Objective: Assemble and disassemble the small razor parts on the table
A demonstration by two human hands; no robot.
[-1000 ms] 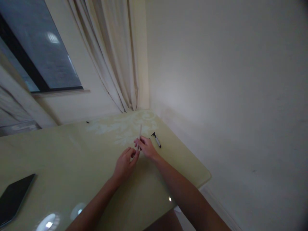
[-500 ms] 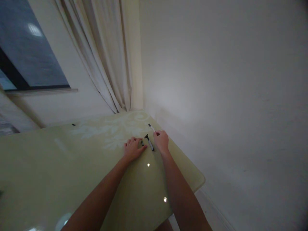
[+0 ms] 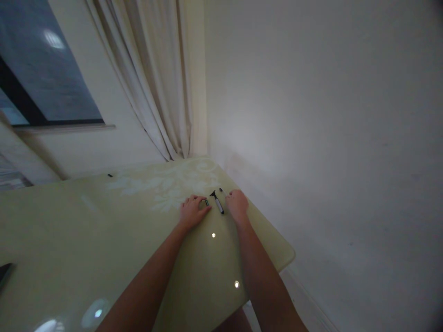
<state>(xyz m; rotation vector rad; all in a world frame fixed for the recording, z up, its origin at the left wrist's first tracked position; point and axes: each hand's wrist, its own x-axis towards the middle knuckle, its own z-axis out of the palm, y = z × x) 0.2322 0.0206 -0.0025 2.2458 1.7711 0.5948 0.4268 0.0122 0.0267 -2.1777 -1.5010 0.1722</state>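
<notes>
My left hand (image 3: 194,212) rests on the pale green table (image 3: 138,249), fingers apart. Between its thumb and index finger a small dark cylindrical piece (image 3: 206,203) stands or lies; whether the fingertips touch it is hard to tell. Just right of it lies a razor (image 3: 218,203) with a black head and grey handle. My right hand (image 3: 237,204) is closed on a thin white stick with a dark tip (image 3: 221,190), perhaps a toothbrush, right beside the razor. The tip points away and to the left; most of the handle is hidden by the fingers.
A small black object (image 3: 110,175) lies near the table's far edge. Part of a dark flat object (image 3: 4,273) shows at the left. Beyond the table hang curtains (image 3: 162,83), and a wall (image 3: 311,138) runs along the right side.
My right hand has drawn slightly back toward me with the white stick, whose dark tip is now closer to the razor. My left hand has hardly moved.
</notes>
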